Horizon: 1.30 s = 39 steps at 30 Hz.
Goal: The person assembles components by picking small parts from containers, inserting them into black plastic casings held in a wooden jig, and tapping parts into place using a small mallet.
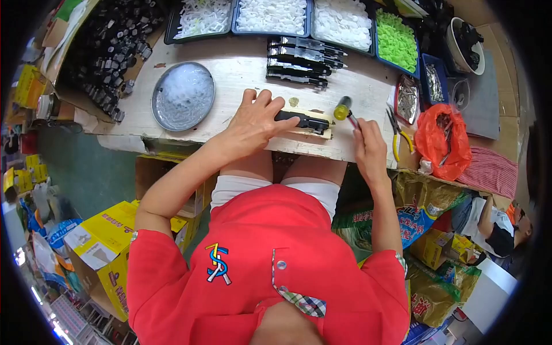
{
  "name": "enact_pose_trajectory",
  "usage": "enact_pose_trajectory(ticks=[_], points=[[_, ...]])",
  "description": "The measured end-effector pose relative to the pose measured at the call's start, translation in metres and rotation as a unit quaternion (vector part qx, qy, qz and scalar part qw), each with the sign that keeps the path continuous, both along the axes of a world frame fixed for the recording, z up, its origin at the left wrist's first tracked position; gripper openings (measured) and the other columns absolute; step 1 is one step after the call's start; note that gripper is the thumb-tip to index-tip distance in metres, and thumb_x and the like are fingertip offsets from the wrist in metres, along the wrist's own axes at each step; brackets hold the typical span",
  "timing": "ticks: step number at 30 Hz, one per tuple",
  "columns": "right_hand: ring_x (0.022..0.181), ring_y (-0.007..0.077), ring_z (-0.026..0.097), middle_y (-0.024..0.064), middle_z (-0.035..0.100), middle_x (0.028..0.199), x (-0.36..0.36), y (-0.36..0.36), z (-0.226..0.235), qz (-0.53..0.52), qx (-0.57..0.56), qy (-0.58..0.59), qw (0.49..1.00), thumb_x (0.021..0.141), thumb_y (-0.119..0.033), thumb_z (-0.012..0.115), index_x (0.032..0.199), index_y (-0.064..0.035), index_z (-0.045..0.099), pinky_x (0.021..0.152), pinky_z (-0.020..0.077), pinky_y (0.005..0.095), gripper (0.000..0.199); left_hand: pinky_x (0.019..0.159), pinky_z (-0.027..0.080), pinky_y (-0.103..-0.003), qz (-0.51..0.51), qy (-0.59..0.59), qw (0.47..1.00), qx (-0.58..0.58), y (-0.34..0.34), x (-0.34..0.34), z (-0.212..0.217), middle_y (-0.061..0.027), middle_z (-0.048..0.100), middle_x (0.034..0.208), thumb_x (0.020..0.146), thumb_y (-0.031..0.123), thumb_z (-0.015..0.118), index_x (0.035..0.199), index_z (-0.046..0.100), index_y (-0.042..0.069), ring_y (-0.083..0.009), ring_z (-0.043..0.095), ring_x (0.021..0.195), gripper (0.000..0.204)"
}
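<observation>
The left hand (256, 122) rests on a black part (313, 123) atop a cream block (328, 135) on the worktop (241, 63); just right of the block, the right hand (371, 148) grips a yellow-headed hammer (341, 112). Beyond the block lie black assemblies (299, 62) in a row. Left of the block sits a round grey dish (154, 109); to the block's right, yellow-handled pliers (396, 148) and a red bag (428, 133).
</observation>
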State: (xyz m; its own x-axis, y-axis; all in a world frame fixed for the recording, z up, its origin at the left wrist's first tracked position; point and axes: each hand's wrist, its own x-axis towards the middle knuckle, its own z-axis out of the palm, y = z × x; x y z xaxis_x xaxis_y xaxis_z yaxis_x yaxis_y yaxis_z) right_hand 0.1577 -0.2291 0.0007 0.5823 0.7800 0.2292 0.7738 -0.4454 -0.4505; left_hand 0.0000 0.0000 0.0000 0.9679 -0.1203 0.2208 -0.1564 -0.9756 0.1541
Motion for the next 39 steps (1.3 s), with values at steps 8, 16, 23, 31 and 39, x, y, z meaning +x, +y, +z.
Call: enact_pose_trajectory(ticks=[8,16,23,31,39], points=[[0.061,0.0341,0.057,0.0133,0.059,0.079,-0.038,0.012,0.039,0.044,-0.062,-0.026,0.997,0.086,-0.011,0.052,0.107,-0.0056,0.051,0.051,0.0456,0.0418,0.021,0.075,0.032,-0.039,-0.016,0.023,0.999,0.02,-0.006,0.003,0.008,-0.0064,0.052,0.097,0.078,0.012,0.052,0.105,0.063,0.017,-0.0229,0.046,0.093,0.029],[0.057,0.0341,0.058,0.0146,0.059,0.071,-0.044,0.023,0.04,0.039,-0.087,-0.038,0.995,0.088,-0.018,0.049,0.094,-0.0051,0.05,0.047,0.0445,0.0425,0.014,0.076,0.036,-0.038,-0.02,0.019,1.0,0.011,-0.011,0.004,0.007,-0.009,0.054,0.106,0.076,0.014,0.054,0.098,0.065,0.012,-0.0239,0.048,0.094,0.025],[0.051,0.0352,0.056,0.0157,0.059,0.065,-0.05,0.023,0.035,0.026,-0.187,-0.064,0.98,0.089,-0.024,0.048,0.087,-0.007,0.048,0.045,0.0437,0.0453,0.017,0.077,0.037,-0.04,-0.019,-0.039,0.999,0.032,-0.014,0.005,-0.002,-0.0097,0.055,0.104,0.076,0.016,0.054,0.098,0.065,0.009,-0.0235,0.048,0.094,0.025],[0.057,0.0366,0.056,0.0167,0.059,0.069,-0.045,0.034,0.056,-0.011,-0.03,0.016,0.999,0.091,-0.021,0.045,0.092,-0.0067,0.051,0.051,0.0409,0.0465,0.015,0.069,0.045,-0.038,0.052,0.043,0.969,-0.237,0.016,0.025,-0.004,-0.0101,0.058,0.076,0.058,-0.004,0.06,0.101,0.061,0.008,-0.0298,0.053,0.08,0.045],[0.058,0.0369,0.057,0.0166,0.059,0.065,-0.051,0.059,0.052,0.039,-0.074,0.028,0.996,0.087,-0.016,0.047,0.085,-0.0056,0.047,0.052,0.0436,0.0485,0.01,0.069,0.045,-0.039,0.139,-0.008,0.956,-0.26,-0.004,0.01,-0.003,-0.0099,0.06,0.082,0.058,-0.006,0.06,0.107,0.055,0.006,-0.0294,0.054,0.078,0.051]])
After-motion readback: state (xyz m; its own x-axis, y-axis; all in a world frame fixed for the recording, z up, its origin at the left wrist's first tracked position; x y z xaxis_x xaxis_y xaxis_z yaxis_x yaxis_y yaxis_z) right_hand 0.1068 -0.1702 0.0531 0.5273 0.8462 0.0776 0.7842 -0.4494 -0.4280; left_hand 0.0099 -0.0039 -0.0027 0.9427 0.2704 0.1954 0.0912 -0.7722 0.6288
